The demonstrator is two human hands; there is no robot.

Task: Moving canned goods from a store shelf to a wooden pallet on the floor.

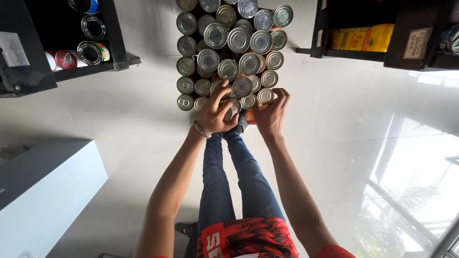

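A tall stack of silver-topped tin cans stands on the white floor in front of me. My left hand, with a bracelet at the wrist, curls over a can at the near edge of the stack. My right hand grips the side of another can with an orange label at the stack's near right corner. Both arms reach forward over my blue-jeaned legs.
A black shelf at the upper left holds several cans lying on their sides. Another black shelf at the upper right holds a yellow packet. A pale blue-white box sits at the left. The floor is glossy white tile.
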